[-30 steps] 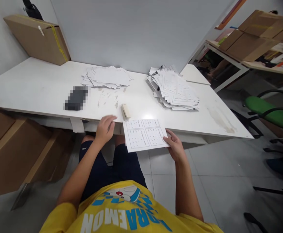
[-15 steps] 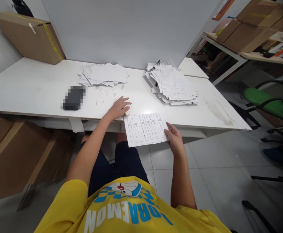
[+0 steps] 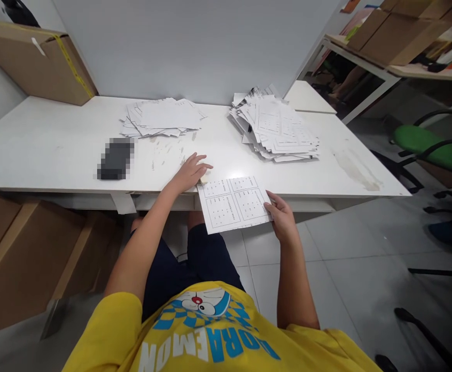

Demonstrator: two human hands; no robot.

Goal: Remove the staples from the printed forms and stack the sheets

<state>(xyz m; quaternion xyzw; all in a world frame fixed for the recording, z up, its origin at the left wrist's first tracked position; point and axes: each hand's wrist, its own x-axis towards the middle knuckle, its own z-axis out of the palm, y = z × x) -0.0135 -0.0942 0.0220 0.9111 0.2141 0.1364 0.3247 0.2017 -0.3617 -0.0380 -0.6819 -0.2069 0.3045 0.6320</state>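
A printed paper sheet (image 3: 229,204) with boxed sections hangs partly over the desk's front edge. My right hand (image 3: 282,214) pinches its right side between thumb and fingers. Just past the sheet's upper left corner, my left hand (image 3: 190,173) is held low at the desk's front edge, its fingers stretched out and apart. A small beige thing (image 3: 202,181) shows below that palm, too little of it visible to name. Farther back lie two piles of sheets: a lower pile (image 3: 164,118) on the left and a taller, uneven pile (image 3: 276,126) on the right.
A blurred dark object (image 3: 115,159) lies on the white desk (image 3: 59,147) to the left. A cardboard box (image 3: 35,62) leans at the back left, and more cardboard (image 3: 28,258) stands below. A grey partition (image 3: 190,46) closes off the back. At right is a green chair (image 3: 431,147).
The view has shifted slightly. My right hand still holds the sheet, and my left hand stays at nearly the same place with its fingers spread.
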